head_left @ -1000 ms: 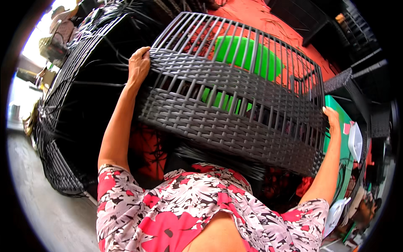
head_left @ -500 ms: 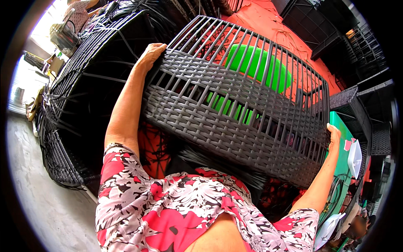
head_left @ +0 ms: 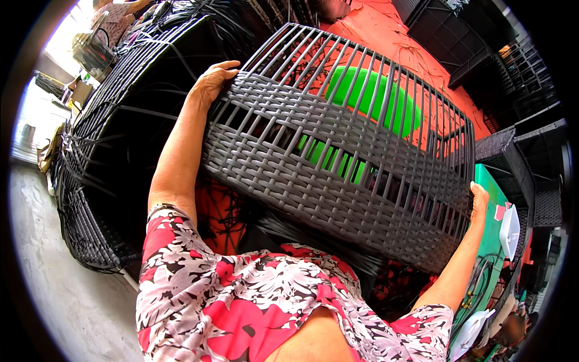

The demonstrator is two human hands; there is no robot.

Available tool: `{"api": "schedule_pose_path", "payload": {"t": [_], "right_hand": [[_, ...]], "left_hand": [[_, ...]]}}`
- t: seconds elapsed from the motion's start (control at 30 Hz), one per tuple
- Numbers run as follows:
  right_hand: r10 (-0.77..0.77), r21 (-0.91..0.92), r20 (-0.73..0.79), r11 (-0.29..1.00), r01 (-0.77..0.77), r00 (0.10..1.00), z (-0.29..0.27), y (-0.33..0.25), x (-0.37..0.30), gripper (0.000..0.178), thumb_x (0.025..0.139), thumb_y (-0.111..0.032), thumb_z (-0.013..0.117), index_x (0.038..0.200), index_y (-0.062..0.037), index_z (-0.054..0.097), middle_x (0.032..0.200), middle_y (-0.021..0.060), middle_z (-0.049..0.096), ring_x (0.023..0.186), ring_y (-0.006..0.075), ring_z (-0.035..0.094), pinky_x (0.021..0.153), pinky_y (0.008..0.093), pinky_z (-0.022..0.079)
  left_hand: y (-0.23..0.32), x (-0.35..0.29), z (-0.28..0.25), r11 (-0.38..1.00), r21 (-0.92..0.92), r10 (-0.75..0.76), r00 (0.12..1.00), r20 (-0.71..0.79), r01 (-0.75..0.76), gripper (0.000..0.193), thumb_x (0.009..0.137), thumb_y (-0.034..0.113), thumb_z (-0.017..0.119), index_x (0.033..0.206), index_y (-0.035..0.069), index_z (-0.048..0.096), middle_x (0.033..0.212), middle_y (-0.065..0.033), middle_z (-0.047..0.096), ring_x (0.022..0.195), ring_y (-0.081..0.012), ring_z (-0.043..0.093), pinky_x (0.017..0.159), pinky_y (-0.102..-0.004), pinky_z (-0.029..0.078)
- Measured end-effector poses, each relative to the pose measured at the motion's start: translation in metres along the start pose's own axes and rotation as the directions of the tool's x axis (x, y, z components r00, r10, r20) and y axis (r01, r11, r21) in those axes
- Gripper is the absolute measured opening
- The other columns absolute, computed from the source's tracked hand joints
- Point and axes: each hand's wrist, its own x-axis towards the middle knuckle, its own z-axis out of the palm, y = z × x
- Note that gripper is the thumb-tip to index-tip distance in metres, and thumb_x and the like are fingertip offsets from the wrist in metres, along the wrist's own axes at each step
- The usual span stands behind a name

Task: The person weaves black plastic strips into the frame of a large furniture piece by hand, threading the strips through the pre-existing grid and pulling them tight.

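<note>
In front of my floral shirt (head_left: pixel 265 295), a partly woven dark frame (head_left: pixel 347 125) slants.
My left hand (head_left: pixel 212 83) curls closed on its left edge, my right hand (head_left: pixel 479 202) on its right, fingers mostly hidden; farther from the shirt, a green rounded thing (head_left: pixel 375 95).

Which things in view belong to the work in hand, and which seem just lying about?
In hand:
part-woven dark frame
left hand, on its left edge
right hand, on its right edge

Apparently lying about:
green object beyond the frame
white container
large dark woven piece
</note>
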Motion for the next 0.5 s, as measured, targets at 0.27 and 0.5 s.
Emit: {"api": "schedule_pose_path", "payload": {"t": [0.27,0.5], "right_hand": [[0.039,0.083,0.021,0.996,-0.041,0.999,0.004,-0.019,-0.011,0.029,0.079,-0.024,0.068,0.093,0.0003,0.064,0.082,0.0029,0.063,0.071,0.0133,0.059,0.068,0.0280,0.048],[0.074,0.094,0.072,0.992,-0.080,0.995,-0.001,-0.017,-0.009,0.028,0.080,-0.024,0.068,0.094,-0.0005,0.063,0.084,0.0018,0.063,0.073,0.0129,0.059,0.071,0.0274,0.048]], "left_hand": [[-0.001,0.005,0.000,0.973,-0.184,-0.154,0.984,-0.087,0.136,0.036,0.082,0.009,0.065,0.116,0.001,0.057,0.098,-0.0113,0.065,0.082,-0.0195,0.062,0.077,-0.0309,0.053],[0.003,0.002,0.013,0.998,0.013,-0.065,0.982,-0.179,0.068,0.041,0.081,0.004,0.064,0.120,0.000,0.054,0.099,-0.0115,0.065,0.083,-0.0188,0.063,0.073,-0.0311,0.054]]}}
